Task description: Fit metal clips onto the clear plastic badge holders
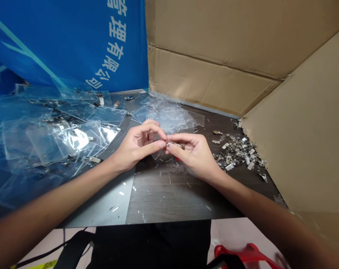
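Above the dark table [158,201], my left hand [137,145] and my right hand [199,155] meet fingertip to fingertip. A small shiny metal clip [168,144] shows between my right thumb and index finger, mostly covered by them. My left thumb and index finger are pinched together at its end; what lies between them is too small to make out. Beyond the hands lies a pile of transparent plastic sleeves [169,114]. A bit of something red [177,159] peeks out beneath my right hand.
Loose metal clips [239,151] are heaped at the right. More plastic sleeves [40,144], some with clips, cover the left side. Tiny plastic scraps [121,193] dot the front. Cardboard walls [197,74] and a blue banner [68,45] bound the table.
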Motion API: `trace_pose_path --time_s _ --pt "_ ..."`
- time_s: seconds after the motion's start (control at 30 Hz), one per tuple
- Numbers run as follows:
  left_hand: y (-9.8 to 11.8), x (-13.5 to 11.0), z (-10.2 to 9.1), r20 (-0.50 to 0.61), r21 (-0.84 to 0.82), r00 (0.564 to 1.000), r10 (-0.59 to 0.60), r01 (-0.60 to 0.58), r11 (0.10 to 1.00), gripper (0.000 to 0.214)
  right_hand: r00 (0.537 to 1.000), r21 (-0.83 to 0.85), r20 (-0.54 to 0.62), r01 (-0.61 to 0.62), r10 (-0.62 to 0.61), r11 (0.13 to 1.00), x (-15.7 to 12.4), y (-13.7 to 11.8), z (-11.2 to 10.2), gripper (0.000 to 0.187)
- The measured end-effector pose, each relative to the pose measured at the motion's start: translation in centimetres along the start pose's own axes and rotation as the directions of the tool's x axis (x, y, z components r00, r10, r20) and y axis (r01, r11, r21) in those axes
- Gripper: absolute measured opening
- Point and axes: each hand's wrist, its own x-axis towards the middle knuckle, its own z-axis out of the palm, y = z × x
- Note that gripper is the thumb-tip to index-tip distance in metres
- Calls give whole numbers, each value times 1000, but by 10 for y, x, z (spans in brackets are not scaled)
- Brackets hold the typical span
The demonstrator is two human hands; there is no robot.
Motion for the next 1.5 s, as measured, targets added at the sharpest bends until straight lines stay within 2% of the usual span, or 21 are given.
trace_pose_path --time_s 0.17,0.3,0.47,0.8,1.0,1.1,1.33,1.43,1.5 --pt "-3 3 -5 -74 254 988 133 -110 961 29 993 -182 -20 111 -117 977 -4 0 3 30" --pt "-5 2 -4 -86 321 981 175 -139 937 24 972 -328 -29 209 -231 921 -8 2 6 33" --pt "-5 -2 -2 -79 376 971 226 -181 909 12 954 -387 -45 257 -296 886 -9 0 6 26" --pt "-1 -5 2 -61 509 958 282 -213 834 7 957 -426 -38 244 -287 871 -7 0 2 21" --pt "2 -9 6 -47 572 949 310 -229 788 7 953 -492 33 277 -301 825 -5 -6 -2 21" --pt "4 -11 8 -30 584 947 319 -242 774 6 952 -477 54 291 -303 829 -5 -10 -4 23" --pt "13 -8 9 -73 603 969 236 -146 784 4 980 -447 38 192 -197 874 -1 -6 -6 27" --pt "13 -3 2 -124 605 964 237 -116 788 8 991 -417 54 131 -119 900 7 -1 -13 40" --pt "13 3 -5 -167 609 954 250 -100 787 9 996 -477 38 88 -80 875 13 -3 -23 48"
